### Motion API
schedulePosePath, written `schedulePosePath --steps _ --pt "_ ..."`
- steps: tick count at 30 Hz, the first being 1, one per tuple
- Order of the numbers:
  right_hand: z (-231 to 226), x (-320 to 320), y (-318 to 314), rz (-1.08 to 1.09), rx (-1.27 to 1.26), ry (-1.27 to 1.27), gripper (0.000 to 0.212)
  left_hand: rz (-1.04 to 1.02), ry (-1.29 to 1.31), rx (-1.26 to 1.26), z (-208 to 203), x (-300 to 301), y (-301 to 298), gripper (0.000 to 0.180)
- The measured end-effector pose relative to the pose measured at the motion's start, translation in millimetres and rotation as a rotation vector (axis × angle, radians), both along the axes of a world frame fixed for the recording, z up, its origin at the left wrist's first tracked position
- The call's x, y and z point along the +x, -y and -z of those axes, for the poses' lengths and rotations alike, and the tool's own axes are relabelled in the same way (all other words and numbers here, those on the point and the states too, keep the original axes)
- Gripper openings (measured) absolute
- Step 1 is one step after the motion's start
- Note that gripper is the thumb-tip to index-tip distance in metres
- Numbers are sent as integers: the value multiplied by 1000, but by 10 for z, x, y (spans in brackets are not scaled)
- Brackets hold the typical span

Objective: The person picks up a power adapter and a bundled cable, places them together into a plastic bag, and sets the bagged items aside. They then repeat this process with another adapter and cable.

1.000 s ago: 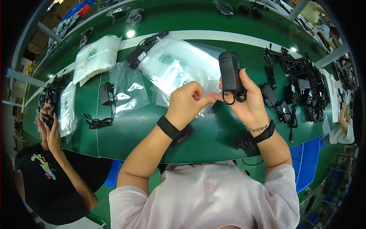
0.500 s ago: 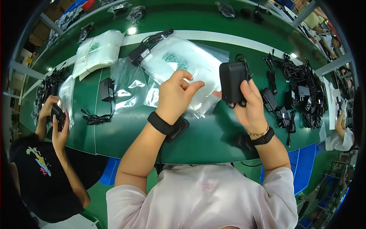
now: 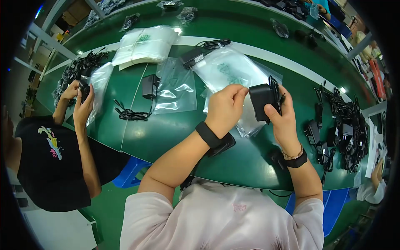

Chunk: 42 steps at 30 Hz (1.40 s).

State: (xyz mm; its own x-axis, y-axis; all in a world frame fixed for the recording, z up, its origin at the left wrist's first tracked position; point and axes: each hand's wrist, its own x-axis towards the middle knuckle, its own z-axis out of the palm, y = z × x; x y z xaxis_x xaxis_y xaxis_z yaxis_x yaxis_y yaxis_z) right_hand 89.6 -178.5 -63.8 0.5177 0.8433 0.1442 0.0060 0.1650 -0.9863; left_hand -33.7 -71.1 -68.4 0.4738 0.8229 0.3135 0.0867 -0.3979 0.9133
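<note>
My right hand (image 3: 285, 123) grips a black power adapter (image 3: 260, 100) with its coiled cable (image 3: 275, 89) pressed against the adapter's side. My left hand (image 3: 227, 106), a black band on its wrist, is right beside the adapter with its fingertips pinched on the edge of a clear plastic bag (image 3: 250, 123). That bag hangs down between my hands, just above the green table (image 3: 166, 133). More clear bags (image 3: 227, 66) lie flat behind my hands.
Another black adapter (image 3: 148, 85) with a loose cable (image 3: 131, 113) lies beside an empty clear bag (image 3: 175, 85). A stack of bags (image 3: 143, 43) sits farther back. A heap of adapters and cables (image 3: 346, 121) fills the right. A co-worker's hands (image 3: 81, 100) work at the left.
My left hand reached onto the bags, then drew back toward the adapter with a bag edge pinched. My right hand shifted the adapter lower and closer.
</note>
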Motion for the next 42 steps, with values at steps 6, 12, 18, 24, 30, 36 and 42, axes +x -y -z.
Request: schedulePosePath --steps 6,12,18,24,30,36,42 --pt "-149 56 8 136 68 40 53 -53 -102 313 -3 -57 -123 16" --pt "-278 48 133 -27 -236 498 57 -16 4 199 -3 20 -49 21" --pt "-214 -77 85 -116 -179 1006 56 51 21 50 -144 6 -8 22" --pt "-230 -143 31 -128 -208 1072 56 9 -147 779 -231 0 -45 17" --pt "-323 26 -143 -122 -110 643 66 250 -4 678 -320 18 106 16" --pt "-478 160 -177 -32 -236 349 64 53 -81 827 -302 -20 113 23" --pt "-333 159 -196 -144 49 -404 50 67 39 643 -314 14 86 19"
